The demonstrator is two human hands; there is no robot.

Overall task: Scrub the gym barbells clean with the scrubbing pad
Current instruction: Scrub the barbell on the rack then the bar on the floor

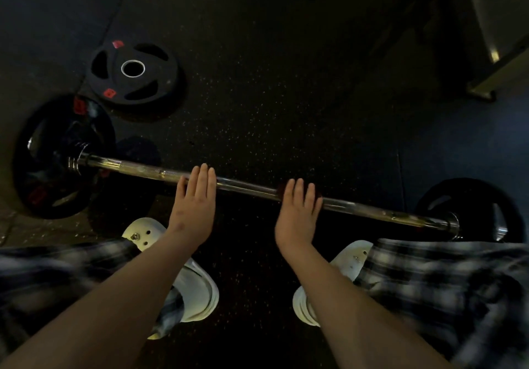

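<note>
Left grip (194,199) lies flat, fingers straight, likely steadying the bar (249,186); right grip (297,211), likewise flat, presses the pad (280,189) onto it.

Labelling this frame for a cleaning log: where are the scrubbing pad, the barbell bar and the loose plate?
scrubbing pad (281,189): head view, its reddish left edge.
barbell bar (246,186): head view, middle of the shaft.
loose plate (165,72): head view, right spoke.

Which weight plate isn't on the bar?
The plate lying flat on the floor, upper left, its centre hole empty; the other two stand upright on the ends of the barbell.
</note>
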